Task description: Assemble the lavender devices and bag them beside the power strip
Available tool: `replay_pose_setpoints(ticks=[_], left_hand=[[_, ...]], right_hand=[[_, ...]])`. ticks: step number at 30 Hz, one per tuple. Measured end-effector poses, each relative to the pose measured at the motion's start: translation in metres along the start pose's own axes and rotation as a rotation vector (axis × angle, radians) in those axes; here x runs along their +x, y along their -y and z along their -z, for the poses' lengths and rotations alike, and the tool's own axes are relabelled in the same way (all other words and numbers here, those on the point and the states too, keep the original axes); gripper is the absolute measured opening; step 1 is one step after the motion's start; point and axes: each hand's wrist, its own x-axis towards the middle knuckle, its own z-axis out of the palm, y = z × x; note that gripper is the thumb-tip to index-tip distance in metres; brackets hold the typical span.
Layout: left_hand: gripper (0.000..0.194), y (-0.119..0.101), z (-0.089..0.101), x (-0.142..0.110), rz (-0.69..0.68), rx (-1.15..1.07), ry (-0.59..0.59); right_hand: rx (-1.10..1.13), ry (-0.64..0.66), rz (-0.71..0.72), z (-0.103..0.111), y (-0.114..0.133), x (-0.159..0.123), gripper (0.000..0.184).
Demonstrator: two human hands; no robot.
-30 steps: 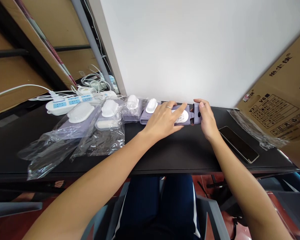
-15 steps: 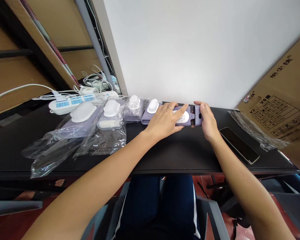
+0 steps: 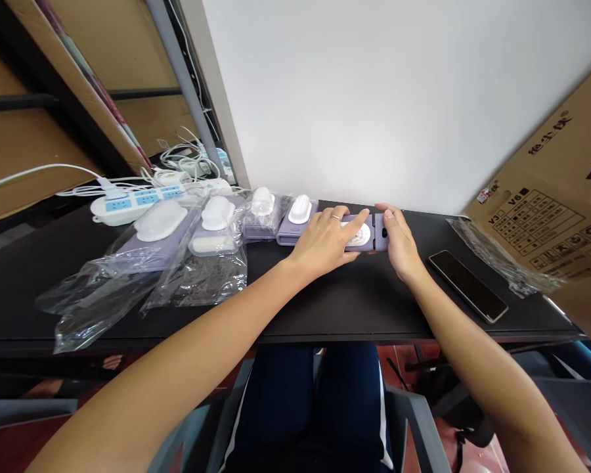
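Observation:
A flat purple case [image 3: 365, 219] with a white oval dome on top lies on the black table near the wall. My left hand [image 3: 324, 235] lies over it from the left, fingers on top and thumb along its near edge, gripping it. My right hand [image 3: 396, 243] holds a smaller purple end piece [image 3: 381, 236] with a dark hole, between thumb and fingers. The end piece sits close against the case's right end, with a narrow dark gap visible. Just left of my left hand is another purple case [image 3: 288, 231] with a white dome.
Several purple cases in clear plastic bags [image 3: 197, 282] line the left side. Behind them is a white power strip [image 3: 142, 200] with cables. At right are a black phone [image 3: 467, 286], a crumpled clear bag [image 3: 505, 259] and a cardboard box [image 3: 556, 197] leaning by the wall.
My right hand has moved left, bringing the purple end piece closer to the case, so the gap between them is narrower. My left hand keeps its hold.

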Motion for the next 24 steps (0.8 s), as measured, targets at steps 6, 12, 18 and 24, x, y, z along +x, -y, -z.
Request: replay_pose_setpoints(ticks=[6,12,18,24], left_hand=[[0.083,-0.0008,-0.0013,0.0003,0.008,-0.02,-0.016],[0.083,-0.0058,0.0004,0.0007,0.002,-0.006,-0.035],[0.08,-0.0081,-0.0007,0.001,-0.028,0.02,-0.023],[0.081,-0.0063,0.0001,0.0021,0.004,-0.038,-0.017]], right_hand=[[-0.096,-0.066,0.094,-0.0001,-0.0023,0.0031,0.049],[-0.096,-0.042,0.093,-0.0012,-0.0024,0.0023,0.047],[-0.087,-0.02,0.081,-0.0026,-0.0066,0.0031,0.046],[-0.041,0.0,0.081,-0.0001,-0.0038,0.0074,0.052]])
